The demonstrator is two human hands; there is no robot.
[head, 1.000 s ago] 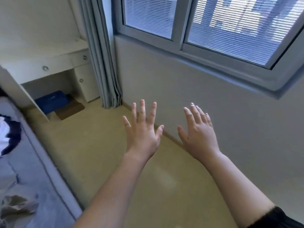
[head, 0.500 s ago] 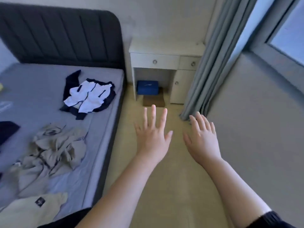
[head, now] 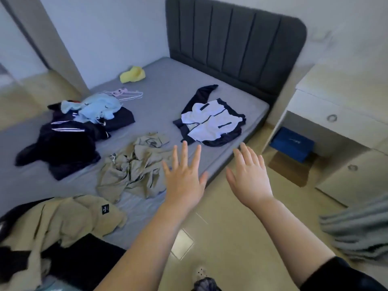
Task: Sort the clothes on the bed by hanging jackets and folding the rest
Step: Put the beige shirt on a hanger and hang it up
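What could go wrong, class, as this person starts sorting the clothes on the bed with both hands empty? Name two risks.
1. The white-and-navy jacket lies close to the edge of the grey mattress; a careless pull by the open left hand or right hand might drop it on the floor.
2. The pale wire hangers lie beside the light blue garment atop the dark striped pile; they may snag, and tangled pieces may be missorted.

Just left of the left hand (head: 184, 183), the khaki garment (head: 134, 171) is crumpled matt cloth on the smooth grey sheet (head: 159, 106). Beyond the right hand (head: 249, 181), the headboard (head: 235, 38) is ribbed matt upholstery; below it, the floor (head: 231, 238) looks smooth, faintly glossy.
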